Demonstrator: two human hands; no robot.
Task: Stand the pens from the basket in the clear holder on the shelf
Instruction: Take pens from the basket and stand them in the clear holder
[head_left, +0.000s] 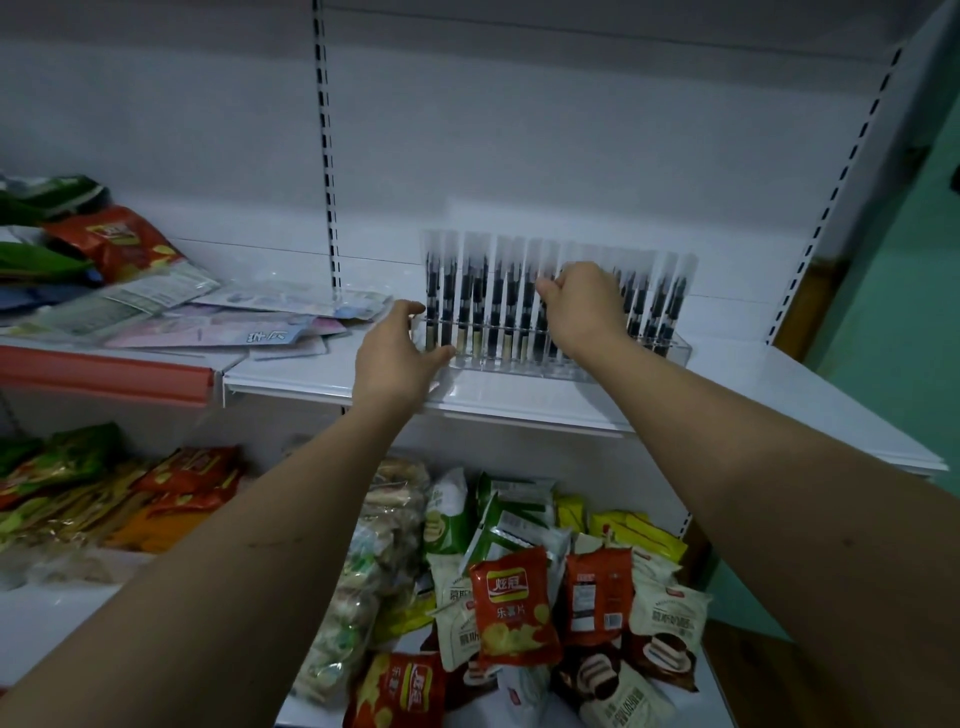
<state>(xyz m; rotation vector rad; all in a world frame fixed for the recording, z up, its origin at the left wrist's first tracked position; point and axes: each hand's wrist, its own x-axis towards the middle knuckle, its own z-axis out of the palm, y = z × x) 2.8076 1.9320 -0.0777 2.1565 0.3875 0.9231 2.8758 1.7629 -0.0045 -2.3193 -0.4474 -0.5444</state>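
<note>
Both hands at the clear holder (670, 349): left fingers (415, 312) gripping its end, right fingers (550, 286) pinching pens (467, 296).

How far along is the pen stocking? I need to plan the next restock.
Mostly done: a long row of packaged pens stands in the clear holder. In hand: the right hand is at the middle pens while the left hand grips the holder's left end. The basket is out of view, so what remains is unknown.

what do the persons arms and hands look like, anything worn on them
Both forearms are bare up to the frame edge: no sleeves, gloves, watch or bands show. The left hand and right hand show no rings from this view. The left forearm carries a thin dark scratch-like mark.
</note>
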